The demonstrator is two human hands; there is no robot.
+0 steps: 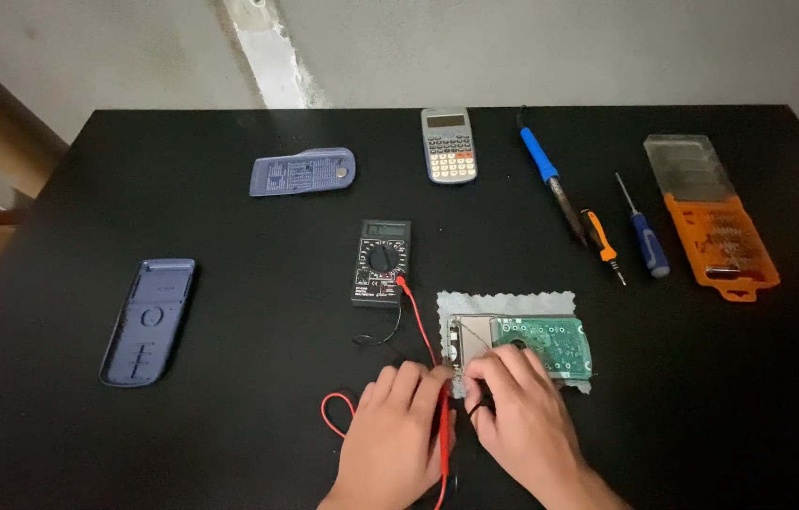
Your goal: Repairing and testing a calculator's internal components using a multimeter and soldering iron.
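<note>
A hard drive with its green circuit board [550, 342] facing up lies on a grey cloth [513, 304] near the table's front. My left hand [397, 434] grips a red test probe [443, 430], its tip at the drive's left edge. My right hand [522, 416] rests on the drive's front edge, fingers curled over what looks like a black probe, mostly hidden. A black multimeter [381, 263] sits just behind, and a red lead [418, 316] runs from it to my hands.
On the black table [229, 378] lie two blue plastic covers [149, 321] [303, 171], a grey calculator [447, 144], a blue-handled soldering iron [549, 179], an orange screwdriver [601, 244], a blue screwdriver [647, 238] and an orange bit case [713, 217].
</note>
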